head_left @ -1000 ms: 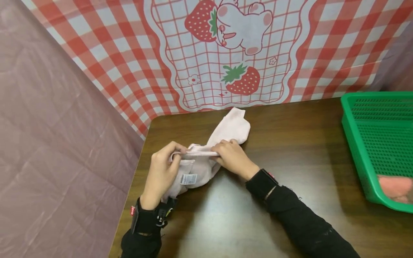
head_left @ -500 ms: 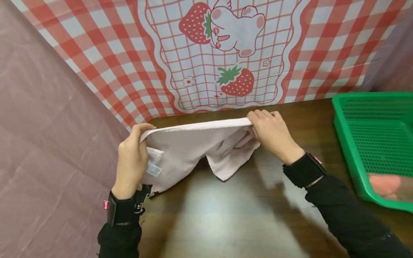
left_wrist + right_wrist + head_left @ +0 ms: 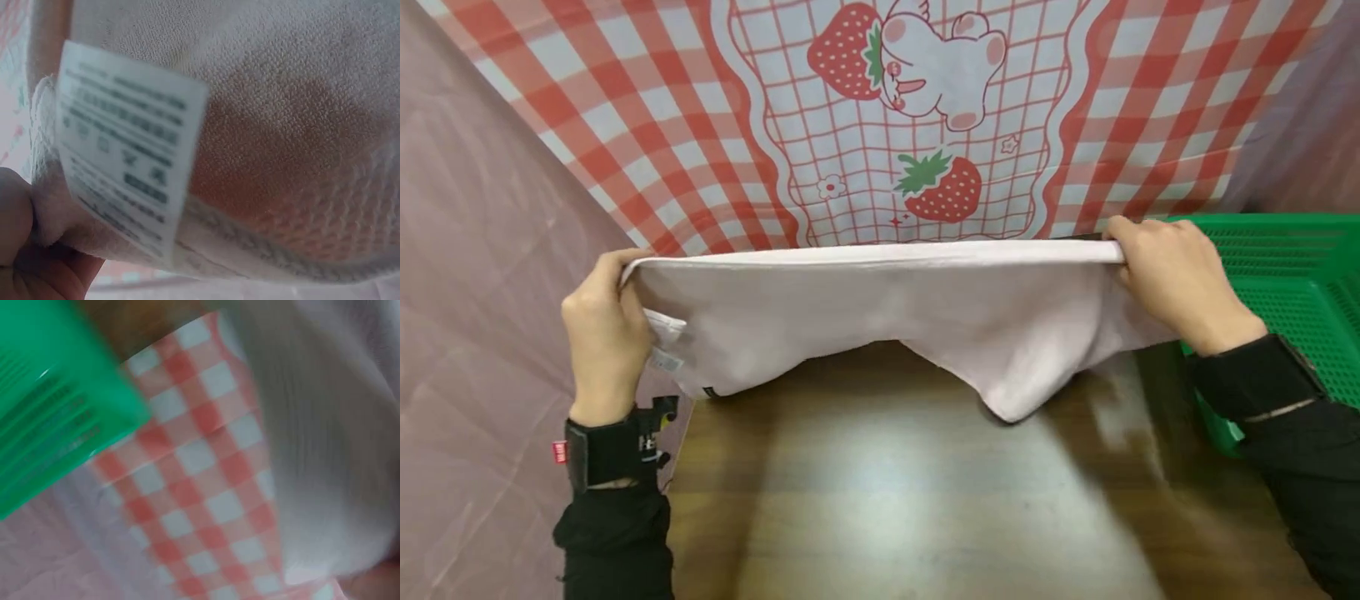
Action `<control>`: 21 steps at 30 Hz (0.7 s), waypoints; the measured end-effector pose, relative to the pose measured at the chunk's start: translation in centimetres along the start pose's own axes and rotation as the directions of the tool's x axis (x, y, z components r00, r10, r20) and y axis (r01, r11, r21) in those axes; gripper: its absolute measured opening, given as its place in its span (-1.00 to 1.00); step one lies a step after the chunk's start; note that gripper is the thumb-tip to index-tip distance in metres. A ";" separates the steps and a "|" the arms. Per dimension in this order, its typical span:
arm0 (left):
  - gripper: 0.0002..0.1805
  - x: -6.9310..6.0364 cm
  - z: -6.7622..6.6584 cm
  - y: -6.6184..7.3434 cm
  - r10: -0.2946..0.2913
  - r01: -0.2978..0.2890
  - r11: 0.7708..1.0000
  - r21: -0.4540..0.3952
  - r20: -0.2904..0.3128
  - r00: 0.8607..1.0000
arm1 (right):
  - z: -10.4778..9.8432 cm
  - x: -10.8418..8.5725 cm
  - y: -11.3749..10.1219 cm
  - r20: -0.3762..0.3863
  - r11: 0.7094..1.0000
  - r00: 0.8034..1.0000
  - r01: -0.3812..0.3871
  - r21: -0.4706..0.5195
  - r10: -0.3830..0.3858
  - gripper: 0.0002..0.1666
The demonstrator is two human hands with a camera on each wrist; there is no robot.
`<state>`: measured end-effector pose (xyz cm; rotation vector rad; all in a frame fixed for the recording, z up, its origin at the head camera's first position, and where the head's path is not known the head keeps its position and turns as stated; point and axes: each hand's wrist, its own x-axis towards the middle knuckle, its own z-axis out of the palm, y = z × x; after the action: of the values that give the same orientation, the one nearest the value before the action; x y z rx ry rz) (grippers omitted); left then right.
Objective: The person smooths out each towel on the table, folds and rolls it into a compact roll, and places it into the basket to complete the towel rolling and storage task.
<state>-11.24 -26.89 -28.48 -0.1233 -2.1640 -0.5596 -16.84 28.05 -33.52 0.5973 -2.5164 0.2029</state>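
Pale pink cloth (image 3: 850,300) held up over the desk (image 3: 880,500), top edge taut, covering most of the desk's far edge; left hand (image 3: 604,342) pinches its left end near a white label (image 3: 131,150), right hand (image 3: 1183,279) grips the right. Green basket (image 3: 1285,223) right, by far edge; checked strawberry backdrop (image 3: 647,108) beyond.

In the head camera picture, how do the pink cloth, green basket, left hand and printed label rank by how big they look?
1. Pink cloth
2. Green basket, counting only the part that shows
3. Left hand
4. Printed label
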 end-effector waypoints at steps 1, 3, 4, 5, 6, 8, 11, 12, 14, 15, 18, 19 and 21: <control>-0.71 0.1 -0.4 -0.5 -0.022 0.022 1.000 0.016 -0.007 1.000 | -0.4 -0.2 0.5 0.016 1.000 1.000 -0.015 0.005 0.015 -0.71; -0.73 0.2 -1.2 -1.4 -0.068 0.069 0.997 0.043 -0.020 0.997 | -1.2 -0.6 1.4 0.063 0.999 0.997 -0.050 -0.004 0.050 -0.71; -0.73 0.2 -1.5 -1.9 -0.086 0.088 0.994 0.058 -0.027 0.996 | -1.5 -0.7 1.7 0.091 0.998 0.993 -0.069 -0.010 0.070 -0.70; -0.73 0.2 -1.8 -2.3 -0.101 0.102 0.992 0.070 -0.030 0.994 | -1.9 -0.8 2.0 0.129 0.996 0.987 -0.090 -0.019 0.092 -0.71; -0.74 0.1 -2.1 -2.6 -0.109 0.112 0.990 0.083 -0.031 0.993 | -2.2 -0.9 2.2 0.169 0.994 0.980 -0.106 -0.024 0.109 -0.72; -0.73 -0.1 -2.5 -3.0 -0.118 0.121 0.988 0.096 -0.027 0.993 | -2.9 -1.1 2.5 0.243 0.992 0.962 -0.124 -0.037 0.129 -0.74; -0.72 -0.4 -2.9 -3.3 -0.116 0.116 0.987 0.111 -0.007 0.993 | -3.7 -1.1 3.3 0.327 0.992 0.937 -0.120 -0.027 0.122 -0.78; -0.73 -0.5 -2.9 -3.3 -0.114 0.112 0.987 0.118 0.002 0.994 | -3.9 -1.0 3.8 0.349 0.994 0.930 -0.112 -0.018 0.111 -0.79; -0.75 -0.4 -2.7 -3.2 -0.101 0.096 0.987 0.128 0.027 0.995 | -3.9 -0.7 5.1 0.387 0.995 0.917 -0.099 -0.010 0.095 -0.83; -0.76 -0.2 -2.3 -3.2 -0.091 0.085 0.988 0.126 0.044 0.995 | -3.8 -0.5 5.7 0.406 0.995 0.909 -0.100 -0.007 0.094 -0.85; -0.76 1.1 -0.8 -3.2 -0.063 0.053 0.993 0.110 0.095 0.993 | -3.2 0.5 7.7 0.425 0.993 0.897 -0.120 -0.018 0.116 -0.91; -0.76 1.7 -0.3 -3.2 -0.052 0.042 0.994 0.096 0.106 0.993 | -3.1 1.0 8.2 0.418 0.991 0.899 -0.134 -0.028 0.133 -0.91; -0.74 3.1 0.6 -3.1 -0.049 0.041 0.996 0.076 0.105 0.993 | -3.2 2.2 8.9 0.398 0.984 0.900 -0.175 -0.046 0.179 -0.86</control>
<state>-14.46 -29.72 -27.46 -0.0654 -2.2933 -0.5078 -21.05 35.97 -29.85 0.4390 -2.9728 0.1449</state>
